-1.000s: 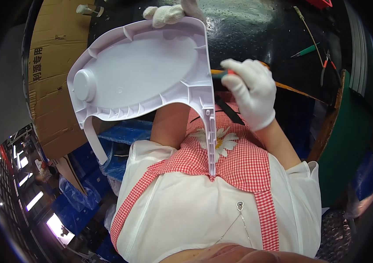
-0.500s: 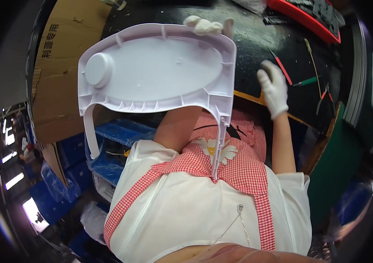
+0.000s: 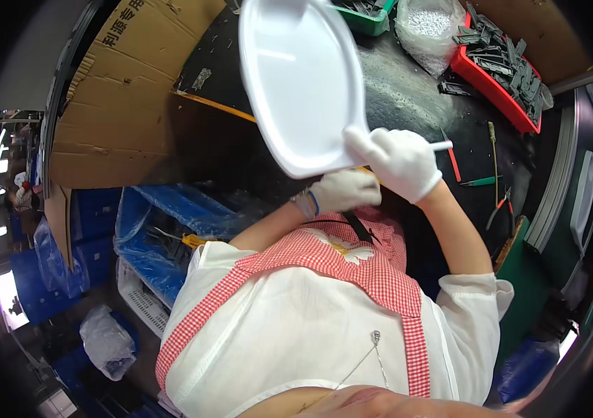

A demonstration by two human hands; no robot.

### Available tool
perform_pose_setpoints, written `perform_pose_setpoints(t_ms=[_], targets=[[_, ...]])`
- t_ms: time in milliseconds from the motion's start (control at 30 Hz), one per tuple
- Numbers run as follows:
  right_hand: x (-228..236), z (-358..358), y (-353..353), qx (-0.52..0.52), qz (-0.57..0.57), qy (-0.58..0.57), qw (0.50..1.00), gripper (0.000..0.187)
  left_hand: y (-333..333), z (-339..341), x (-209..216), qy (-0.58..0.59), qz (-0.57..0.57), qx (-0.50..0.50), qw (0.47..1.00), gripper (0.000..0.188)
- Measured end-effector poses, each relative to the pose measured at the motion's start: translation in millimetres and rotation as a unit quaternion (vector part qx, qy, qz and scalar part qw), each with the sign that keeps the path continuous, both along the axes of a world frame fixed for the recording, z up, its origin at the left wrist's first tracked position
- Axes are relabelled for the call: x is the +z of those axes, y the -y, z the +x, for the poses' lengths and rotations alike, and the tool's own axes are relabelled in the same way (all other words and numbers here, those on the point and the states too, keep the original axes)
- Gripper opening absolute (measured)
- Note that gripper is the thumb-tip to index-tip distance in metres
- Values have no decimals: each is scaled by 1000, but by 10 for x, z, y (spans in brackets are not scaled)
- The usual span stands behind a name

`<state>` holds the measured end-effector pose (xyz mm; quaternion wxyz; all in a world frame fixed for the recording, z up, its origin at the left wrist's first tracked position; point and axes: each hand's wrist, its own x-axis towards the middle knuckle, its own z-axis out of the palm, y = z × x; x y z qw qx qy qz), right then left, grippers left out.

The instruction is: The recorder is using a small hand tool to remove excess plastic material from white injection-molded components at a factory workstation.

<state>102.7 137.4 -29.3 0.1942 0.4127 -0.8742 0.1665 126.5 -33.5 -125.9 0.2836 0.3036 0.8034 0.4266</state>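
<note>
One black worktop [image 3: 408, 97] spans the area ahead of you, w/ brown cardboard [image 3: 115, 118] on the L. Your white plastic panel [image 3: 307, 83] is up over the worktop's near edge, tilted, far end cut off by the frame top. It's mostly ahead & L of your R hand [image 3: 402, 164], which is closed on its lower R edge, thumb on the face; a white bar [image 3: 442, 145] pokes out past that hand. Your L hand [image 3: 346, 190] is just under the panel's low end, fingers bunched; can't tell if it touches or holds anything.

Containers, big to small: blue plastic-covered bin [image 3: 133, 216], L of you, yellow-handled tool [image 3: 192, 241] at its edge, other contents too dark to ID; red bin [image 3: 495, 99], far R, heaped w/ dark grey slim parts [image 3: 509, 70]; clear bag [image 3: 437, 61] btwn bins, w/ white pellets [image 3: 430, 22]; green bin [image 3: 374, 25], partly cut off, w/ dark pcs.

R side of worktop: red-handled pliers [image 3: 500, 207], thin rod [image 3: 495, 157], red-handled tool [image 3: 454, 161], green-handled tool [image 3: 479, 182].
</note>
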Motion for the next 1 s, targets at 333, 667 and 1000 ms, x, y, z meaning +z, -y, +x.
perform_pose_setpoints(t_ms=[333,667,1000], targets=[[-335,15,35,-6,100,63,993,37,120,320,41,57,-89,-50,993,40],[20,522,-345,-127,-594,397,688,36,798,-320,265,-390,24,491,778,78],[-1619,117,-1872,-408,-347,352,768,60,886,-697,-11,-99,-133,323,932,49]])
